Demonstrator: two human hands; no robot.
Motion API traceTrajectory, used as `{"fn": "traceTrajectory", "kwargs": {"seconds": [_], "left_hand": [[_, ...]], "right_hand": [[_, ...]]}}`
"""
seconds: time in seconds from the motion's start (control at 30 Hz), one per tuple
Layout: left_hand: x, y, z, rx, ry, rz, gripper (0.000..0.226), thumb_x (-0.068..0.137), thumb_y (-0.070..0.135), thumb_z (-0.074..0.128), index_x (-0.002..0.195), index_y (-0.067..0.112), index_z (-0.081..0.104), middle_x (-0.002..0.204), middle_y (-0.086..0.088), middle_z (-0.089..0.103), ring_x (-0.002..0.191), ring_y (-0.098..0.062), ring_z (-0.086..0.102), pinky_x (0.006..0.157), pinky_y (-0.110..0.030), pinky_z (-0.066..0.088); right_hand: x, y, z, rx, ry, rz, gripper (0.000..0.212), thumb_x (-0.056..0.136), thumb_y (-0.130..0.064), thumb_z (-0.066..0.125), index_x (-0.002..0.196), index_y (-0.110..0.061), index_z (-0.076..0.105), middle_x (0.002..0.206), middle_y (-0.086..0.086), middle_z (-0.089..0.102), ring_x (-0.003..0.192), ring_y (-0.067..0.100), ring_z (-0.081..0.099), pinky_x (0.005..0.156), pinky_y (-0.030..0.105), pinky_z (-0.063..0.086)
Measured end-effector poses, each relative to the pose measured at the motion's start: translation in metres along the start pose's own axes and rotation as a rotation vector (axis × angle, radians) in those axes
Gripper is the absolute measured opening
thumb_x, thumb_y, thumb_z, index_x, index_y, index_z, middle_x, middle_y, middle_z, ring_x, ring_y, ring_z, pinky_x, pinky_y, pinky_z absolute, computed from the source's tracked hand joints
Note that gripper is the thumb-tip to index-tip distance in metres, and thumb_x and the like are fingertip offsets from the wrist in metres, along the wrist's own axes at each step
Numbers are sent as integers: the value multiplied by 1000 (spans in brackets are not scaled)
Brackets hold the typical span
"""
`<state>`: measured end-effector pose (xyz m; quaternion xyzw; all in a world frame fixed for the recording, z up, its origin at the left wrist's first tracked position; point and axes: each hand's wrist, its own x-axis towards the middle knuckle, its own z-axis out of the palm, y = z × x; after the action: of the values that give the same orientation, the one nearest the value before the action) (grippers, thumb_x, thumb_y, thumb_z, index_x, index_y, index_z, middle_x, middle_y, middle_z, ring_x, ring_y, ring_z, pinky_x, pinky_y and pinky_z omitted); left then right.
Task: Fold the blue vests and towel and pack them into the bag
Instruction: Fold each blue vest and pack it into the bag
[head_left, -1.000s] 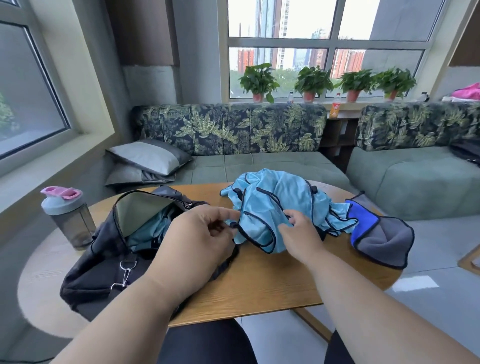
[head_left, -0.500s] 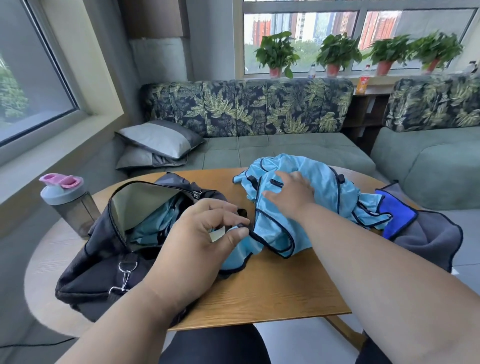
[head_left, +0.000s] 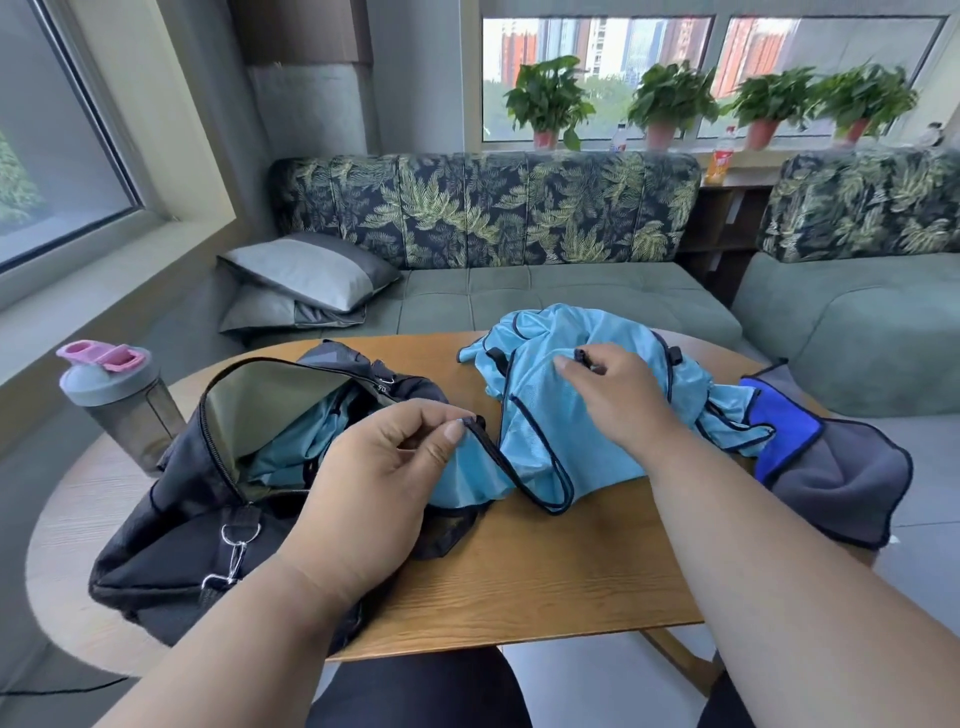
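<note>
A crumpled light-blue mesh vest (head_left: 540, 415) with dark trim lies in the middle of the wooden table (head_left: 545, 566). My left hand (head_left: 379, 473) pinches a trimmed corner of it near the bag's mouth. My right hand (head_left: 613, 395) pinches the vest's dark edge further back. The black bag (head_left: 171, 519) lies unzipped at the left, and another light-blue vest (head_left: 306, 441) shows inside it. A blue and grey towel (head_left: 826, 462) is heaped at the table's right edge, partly hanging over.
A grey shaker bottle (head_left: 124, 405) with a pink lid stands left of the bag. Behind the table runs a green sofa (head_left: 545, 291) with two grey cushions (head_left: 306, 280). Potted plants (head_left: 670, 104) line the windowsill.
My left hand drew a vest corner out toward the bag and now pinches it. My right hand shifted back across the vest and took hold of its dark edge. The camera tilted downward.
</note>
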<state>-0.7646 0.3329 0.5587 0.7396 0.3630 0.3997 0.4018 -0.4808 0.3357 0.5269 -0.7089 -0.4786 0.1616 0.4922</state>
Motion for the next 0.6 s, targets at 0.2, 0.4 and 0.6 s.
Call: {"fn": "traceTrajectory", "kwargs": {"seconds": [0.2,0.4,0.6], "left_hand": [[1,14,5,-2,-22,56,19,110,32,48,100,30,64,83,-6,63,72,-16,54,71,-41,49],[-14,51,10,115,-57,173,20,98,53,60,109,37,63,86,20,67,71,-6,58,72,-38,51],[-34,76,12,229,-37,230,39,75,63,83,103,43,66,86,11,71,76,-11,62,75,-38,54]], "right_hand": [[-56,-50,-41,117,26,-134,49,102,-30,67,63,-19,38,55,-15,31,53,7,30,50,22,25],[-101,-86,-65,101,-29,-197,48,103,-33,66,63,-20,42,56,-14,33,54,9,31,50,24,26],[-133,-117,-77,89,-35,-296,50,102,-33,67,65,-14,38,59,-11,31,55,8,29,51,22,26]]}}
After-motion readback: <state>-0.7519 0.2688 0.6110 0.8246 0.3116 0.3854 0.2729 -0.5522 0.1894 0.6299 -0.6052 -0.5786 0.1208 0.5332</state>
